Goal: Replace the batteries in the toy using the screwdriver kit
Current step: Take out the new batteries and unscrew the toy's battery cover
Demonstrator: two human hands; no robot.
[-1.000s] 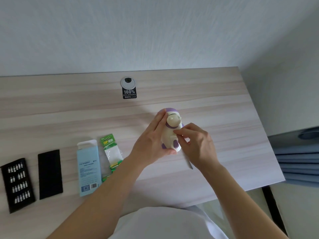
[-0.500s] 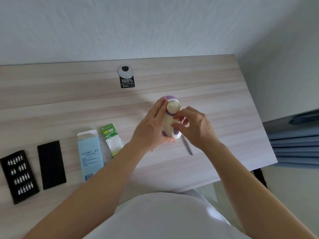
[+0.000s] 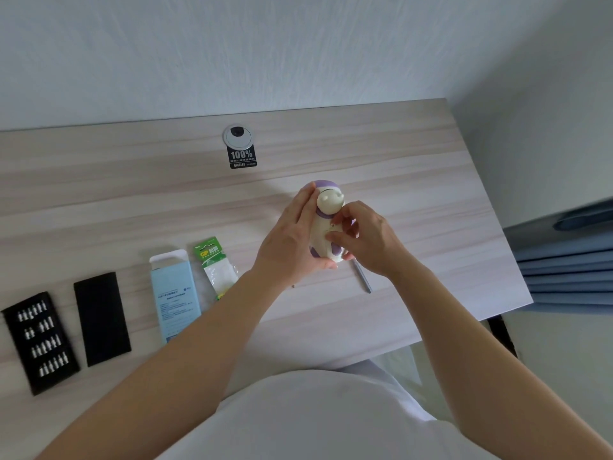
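The left hand [image 3: 292, 242] wraps around the toy [image 3: 323, 232] while the right hand [image 3: 370, 242], fingers curled, pinches its front.

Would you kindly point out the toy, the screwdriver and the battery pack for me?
toy [image 3: 321, 231]: head view, on its cream belly.
screwdriver [image 3: 364, 278]: head view, on the middle of the grey shaft.
battery pack [image 3: 218, 274]: head view, on the clear blister below the green card.
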